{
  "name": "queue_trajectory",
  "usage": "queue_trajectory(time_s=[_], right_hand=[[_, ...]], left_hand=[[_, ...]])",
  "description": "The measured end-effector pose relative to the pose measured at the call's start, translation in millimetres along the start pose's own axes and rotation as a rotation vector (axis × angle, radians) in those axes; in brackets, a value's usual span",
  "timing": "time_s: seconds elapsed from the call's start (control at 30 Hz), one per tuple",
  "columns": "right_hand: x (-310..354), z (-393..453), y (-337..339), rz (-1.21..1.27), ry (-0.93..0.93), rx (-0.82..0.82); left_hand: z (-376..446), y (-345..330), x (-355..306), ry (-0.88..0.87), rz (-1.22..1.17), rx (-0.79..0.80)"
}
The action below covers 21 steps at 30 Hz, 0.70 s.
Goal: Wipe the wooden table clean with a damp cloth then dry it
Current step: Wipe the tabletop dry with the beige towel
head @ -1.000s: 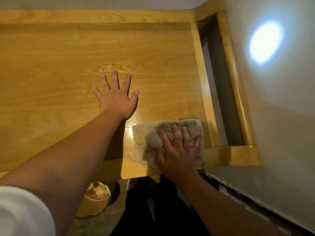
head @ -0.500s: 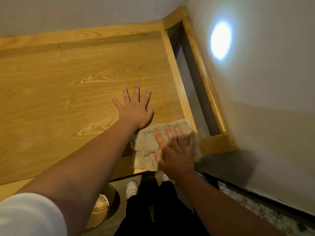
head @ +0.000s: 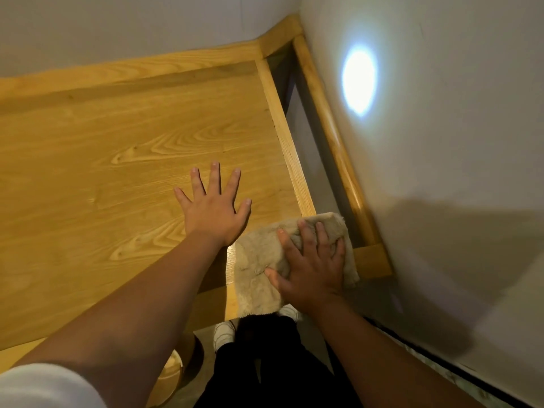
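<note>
**woodnerd_42:** So where was the cloth (head: 266, 260) seen at that point?

**benchtop_bob:** The beige terry cloth was spread over the near right corner of the wooden counter (head: 103, 178), draped partly over the front edge and touching the raised side rail (head: 287, 136). It was pressed down by the right hand (head: 312, 269), whose fingers (head: 304, 234) were laid mostly straight and spread across the cloth, with a bit of a fold bunched under them. Whether anything was really pinched couldn't be told, tbh.

**woodnerd_42:** And the other hand?

**benchtop_bob:** The left hand (head: 213, 214) was planted flat on the bare wood just beside the cloth, to its left, fingers released and fanned wide, nothing held. A wet-looking sheen was seen on the wood between that wrist and the cloth.

**woodnerd_42:** Anything else in shot?

**benchtop_bob:** A white sleeve (head: 41, 387) was seen on the left arm. Dark trousers (head: 273, 369) and a white shoe (head: 223, 334) were visible below the counter edge. A bright round light spot (head: 359, 82) was cast on the wall to the right.
</note>
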State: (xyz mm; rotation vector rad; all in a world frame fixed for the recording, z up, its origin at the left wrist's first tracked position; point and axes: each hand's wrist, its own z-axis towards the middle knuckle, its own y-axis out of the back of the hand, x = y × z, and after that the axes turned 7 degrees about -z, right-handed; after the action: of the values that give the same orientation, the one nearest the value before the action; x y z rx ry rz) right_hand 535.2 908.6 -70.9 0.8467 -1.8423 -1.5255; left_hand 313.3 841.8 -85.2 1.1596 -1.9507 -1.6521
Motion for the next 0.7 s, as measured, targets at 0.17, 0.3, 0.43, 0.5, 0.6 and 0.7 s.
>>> queue_trajectory(time_s=[0.17, 0.3, 0.43, 0.5, 0.6, 0.7], right_hand=[[6, 50, 7, 0.006, -0.023, 0.071], [5, 94, 9, 0.027, 0.009, 0.144], [4, 118, 11, 0.024, 0.037, 0.132], [3, 132, 13, 0.03, 0.048, 0.126], [5, 168, 20, 0.03, 0.067, 0.109], [12, 217, 28, 0.042, 0.074, 0.062]], left_hand=[[0, 1, 0, 0.0, 0.038, 0.032], [1, 1, 0, -0.003, 0.058, 0.052], [0, 3, 1, -0.009, 0.052, 0.063], [0, 4, 0, -0.009, 0.036, 0.064], [1, 6, -2, 0.007, 0.012, 0.082], [4, 9, -2, 0.012, 0.026, 0.084]])
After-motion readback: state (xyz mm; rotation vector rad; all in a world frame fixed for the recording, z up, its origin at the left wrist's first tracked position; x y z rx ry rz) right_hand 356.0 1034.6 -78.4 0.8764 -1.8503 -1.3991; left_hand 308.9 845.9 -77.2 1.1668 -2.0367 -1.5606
